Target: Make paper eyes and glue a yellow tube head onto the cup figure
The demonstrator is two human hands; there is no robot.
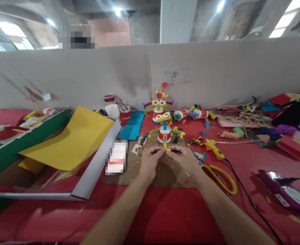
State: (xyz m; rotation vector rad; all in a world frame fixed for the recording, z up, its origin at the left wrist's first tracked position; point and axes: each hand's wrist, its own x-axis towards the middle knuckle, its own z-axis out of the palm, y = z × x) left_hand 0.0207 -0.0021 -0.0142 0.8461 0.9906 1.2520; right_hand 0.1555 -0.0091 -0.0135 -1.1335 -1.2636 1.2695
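A small yellow paper piece [167, 148] is pinched between the fingertips of both hands, above a brown cardboard mat [167, 175]. My left hand [151, 159] holds it from the left, and my right hand [183, 157] from the right. Just beyond the fingers stands a paper-cup figure [164, 134] with green folded arms, a blue folded neck and a yellow head with eyes. Behind it are more such figures with red cup bodies [158, 113].
An open box [96, 163] with yellow sheets [73, 139] is at the left. Blue paper [133, 126] lies behind the mat. To the right are a yellow glue gun [213, 148] with a cord, yellow-handled scissors [225, 178] and a purple device [287, 194]. A white partition [88, 75] stands behind.
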